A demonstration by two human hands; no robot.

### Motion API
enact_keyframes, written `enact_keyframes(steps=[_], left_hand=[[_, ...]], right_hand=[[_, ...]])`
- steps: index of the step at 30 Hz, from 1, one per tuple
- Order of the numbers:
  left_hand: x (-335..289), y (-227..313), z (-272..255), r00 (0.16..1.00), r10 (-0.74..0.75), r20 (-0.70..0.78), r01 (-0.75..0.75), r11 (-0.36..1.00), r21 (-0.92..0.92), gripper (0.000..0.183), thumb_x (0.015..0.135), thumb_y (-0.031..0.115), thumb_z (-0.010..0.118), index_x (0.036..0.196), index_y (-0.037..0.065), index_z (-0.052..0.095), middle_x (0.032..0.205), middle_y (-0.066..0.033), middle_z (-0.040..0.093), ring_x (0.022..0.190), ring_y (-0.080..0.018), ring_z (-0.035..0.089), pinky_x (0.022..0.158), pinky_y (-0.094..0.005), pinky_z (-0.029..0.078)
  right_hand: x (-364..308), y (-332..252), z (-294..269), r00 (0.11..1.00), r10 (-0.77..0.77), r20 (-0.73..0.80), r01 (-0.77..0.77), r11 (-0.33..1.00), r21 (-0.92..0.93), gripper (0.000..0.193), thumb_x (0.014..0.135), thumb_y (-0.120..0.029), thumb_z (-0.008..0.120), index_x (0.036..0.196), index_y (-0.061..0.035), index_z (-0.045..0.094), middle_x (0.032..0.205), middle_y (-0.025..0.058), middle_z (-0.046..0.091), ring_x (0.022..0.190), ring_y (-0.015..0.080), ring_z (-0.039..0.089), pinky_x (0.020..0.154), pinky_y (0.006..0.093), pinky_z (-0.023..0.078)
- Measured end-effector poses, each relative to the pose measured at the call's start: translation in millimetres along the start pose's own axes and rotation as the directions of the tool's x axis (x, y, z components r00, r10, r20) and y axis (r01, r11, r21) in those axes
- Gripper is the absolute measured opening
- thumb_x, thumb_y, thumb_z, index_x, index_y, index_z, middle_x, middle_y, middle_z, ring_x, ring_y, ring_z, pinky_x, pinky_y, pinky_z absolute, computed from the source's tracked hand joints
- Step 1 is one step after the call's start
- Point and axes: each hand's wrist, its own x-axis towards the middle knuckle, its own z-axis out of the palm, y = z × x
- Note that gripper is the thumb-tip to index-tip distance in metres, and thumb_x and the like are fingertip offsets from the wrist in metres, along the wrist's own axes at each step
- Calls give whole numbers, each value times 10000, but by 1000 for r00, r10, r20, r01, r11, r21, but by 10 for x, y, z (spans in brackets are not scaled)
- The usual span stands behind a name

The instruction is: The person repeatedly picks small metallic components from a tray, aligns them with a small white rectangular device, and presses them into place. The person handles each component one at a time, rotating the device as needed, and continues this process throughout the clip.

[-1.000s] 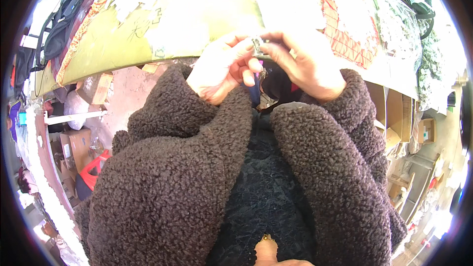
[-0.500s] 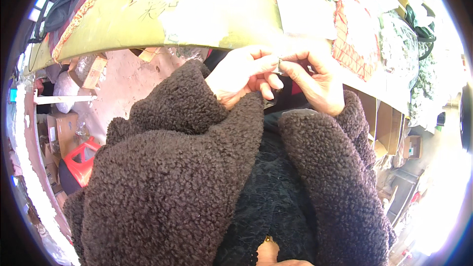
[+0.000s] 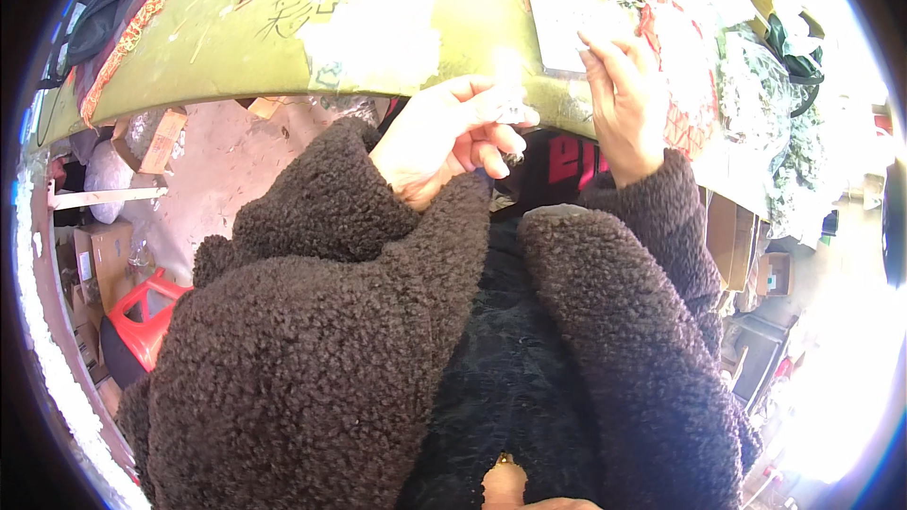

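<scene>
My left hand [image 3: 439,137] is at the near edge of the yellow-green table. Its thumb and forefinger pinch a small, clear, glaring piece [image 3: 511,110] that looks like plastic. Below, by its curled fingertips, shows a small dark shiny thing [image 3: 513,161], too small to name. To the right, my right hand [image 3: 628,109] is raised over the table edge, apart from the left. Its thumb and fingertips come together beside a white sheet [image 3: 557,30]; whatever they hold, if anything, is lost in the glare.
On the table [image 3: 236,57] lie a red net [image 3: 688,113], clear bags with pale green contents [image 3: 756,104], and dark straps [image 3: 104,14] at the far left. A red plastic stool [image 3: 142,321] and cardboard boxes [image 3: 104,255] stand at lower left.
My right hand has parted from the left and moved up and right, toward the white sheet. The left hand keeps its pinch on the clear piece.
</scene>
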Motion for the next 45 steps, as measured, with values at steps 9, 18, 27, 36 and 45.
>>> enact_keyframes(steps=[9, 18, 27, 36, 45], left_hand=[[32, -7, 11, 998, -6, 63, 10, 998, -55, 232, 907, 132, 563, 1063, -39, 542, 979, -138, 626, 709, -164, 638, 561, -260, 564], [2, -30, -32, 994, -7, 111, 14, 998, -61, 258, 931, 145, 534, 1109, -41, 525, 930, -116, 620, 734, -156, 641, 598, -252, 566], [-63, -170, -9, 999, -26, 42, 27, 999, -21, 243, 939, 161, 523, 1077, -38, 539, 842, -83, 620, 672, -135, 626, 589, -246, 549], [-35, -202, 35, 997, -66, 28, 62, 990, 126, 248, 942, 203, 522, 1068, -7, 557, 815, -46, 621, 629, -103, 593, 552, -224, 524], [-34, -153, 105, 974, -181, 133, 116, 914, 389, 249, 937, 197, 529, 1037, -28, 569, 837, -74, 639, 625, -115, 606, 575, -260, 533]], right_hand=[[1, 168, 56, 991, 63, 116, -67, 997, 34, 136, 790, -29, 667, 923, -24, 643, 841, 78, 614, 770, 185, 590, 697, 288, 469], [-119, -420, -108, 964, 9, 266, -141, 866, 480, 130, 868, -35, 616, 989, 11, 607, 886, 52, 621, 756, 92, 578, 699, 232, 482], [-322, -557, -81, 970, 65, 235, -189, 812, 553, 150, 863, -60, 607, 1010, -35, 618, 810, 61, 642, 690, 166, 608, 629, 274, 490], [-560, -467, -23, 986, -154, -59, 165, 912, 375, 213, 884, -120, 587, 1075, -29, 614, 824, 131, 625, 765, 215, 596, 691, 345, 484], [-401, -361, -281, 881, 155, 446, -454, 536, 711, 228, 864, -95, 618, 1078, -16, 613, 885, 41, 620, 794, 98, 571, 710, 238, 472]])
